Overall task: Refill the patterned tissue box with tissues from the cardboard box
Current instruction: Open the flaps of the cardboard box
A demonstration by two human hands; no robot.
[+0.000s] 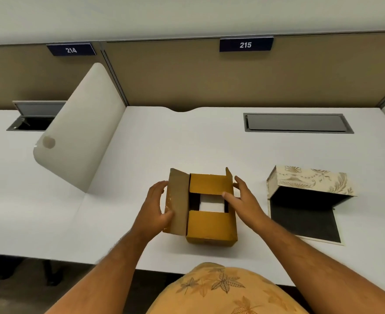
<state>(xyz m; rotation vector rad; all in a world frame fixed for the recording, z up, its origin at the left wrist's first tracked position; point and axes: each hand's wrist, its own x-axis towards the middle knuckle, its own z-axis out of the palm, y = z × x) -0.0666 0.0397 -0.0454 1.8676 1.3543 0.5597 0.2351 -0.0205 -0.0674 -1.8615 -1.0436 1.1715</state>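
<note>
Cardboard box (210,225): sitting mid-bench (141,166), outer flaps standing open, inner flaps lying partly folded, white tissues (211,205) showing in the gap between them. Left hand (157,207): pressing the left outer flap, fingers spread. Right hand (243,200): resting open against the box's right side, thumb lying on the far inner flap. Patterned tissue box (309,180): lying open just right of the box, dark interior facing up.
</note>
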